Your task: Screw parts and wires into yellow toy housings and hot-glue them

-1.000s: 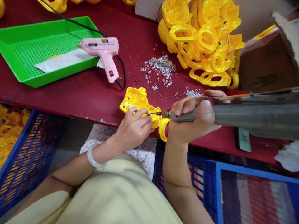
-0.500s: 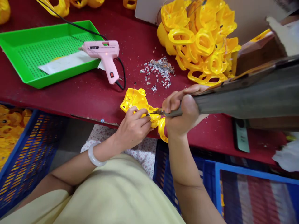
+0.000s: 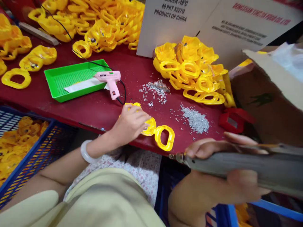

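My left hand (image 3: pixel 130 123) lies closed over a yellow plastic toy shell (image 3: pixel 158 133) at the front edge of the red table (image 3: pixel 71 108); the shell's loop handle sticks out to the right. My right hand (image 3: pixel 222 170) grips a grey electric screwdriver (image 3: pixel 239 165), held off the table below its edge, with its tip pointing left and apart from the shell. A white bangle (image 3: pixel 84 152) sits on my left wrist.
A pink glue gun (image 3: pixel 110 79) rests by a green tray (image 3: pixel 71 80). Two heaps of small screws (image 3: pixel 195 119) lie near a pile of yellow shells (image 3: pixel 191 71). More shells cover the far left. Blue crates (image 3: pixel 35 148) stand below; cardboard boxes (image 3: pixel 265 101) at right.
My right hand has pulled the screwdriver off the shell, down and to the right. The view has tilted up, showing more of the table. My left hand now covers the shell.
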`<state>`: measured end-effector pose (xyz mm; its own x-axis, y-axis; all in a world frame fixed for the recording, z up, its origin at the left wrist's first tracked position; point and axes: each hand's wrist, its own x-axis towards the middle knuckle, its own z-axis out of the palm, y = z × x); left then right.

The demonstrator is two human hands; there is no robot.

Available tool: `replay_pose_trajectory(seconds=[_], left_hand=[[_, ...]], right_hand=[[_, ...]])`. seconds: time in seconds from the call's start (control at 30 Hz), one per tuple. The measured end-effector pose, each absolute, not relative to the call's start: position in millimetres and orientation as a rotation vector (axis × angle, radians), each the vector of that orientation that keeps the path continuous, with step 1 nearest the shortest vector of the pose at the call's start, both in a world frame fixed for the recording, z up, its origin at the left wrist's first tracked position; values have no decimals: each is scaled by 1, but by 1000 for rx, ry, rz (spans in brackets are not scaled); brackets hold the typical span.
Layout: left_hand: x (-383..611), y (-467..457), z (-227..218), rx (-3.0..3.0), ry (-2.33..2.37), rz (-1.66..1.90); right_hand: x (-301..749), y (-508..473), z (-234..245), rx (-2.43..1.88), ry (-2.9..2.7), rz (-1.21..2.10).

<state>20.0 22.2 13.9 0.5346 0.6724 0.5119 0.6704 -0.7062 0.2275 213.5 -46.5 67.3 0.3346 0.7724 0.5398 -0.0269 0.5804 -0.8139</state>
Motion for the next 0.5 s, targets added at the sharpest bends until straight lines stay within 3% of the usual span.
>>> replay_pose_trajectory(seconds=[0.13,0.23,0.5], left_hand=[[24,92,28,2755,1386,445],[38,135,24,2767,1251,155],[67,153,11,2917,1118,234]], right_hand=[[221,-61,57,-798,-1050,712],[226,-66,52,-818,-1024,740],[259,-75,37,-952,-1037,729]])
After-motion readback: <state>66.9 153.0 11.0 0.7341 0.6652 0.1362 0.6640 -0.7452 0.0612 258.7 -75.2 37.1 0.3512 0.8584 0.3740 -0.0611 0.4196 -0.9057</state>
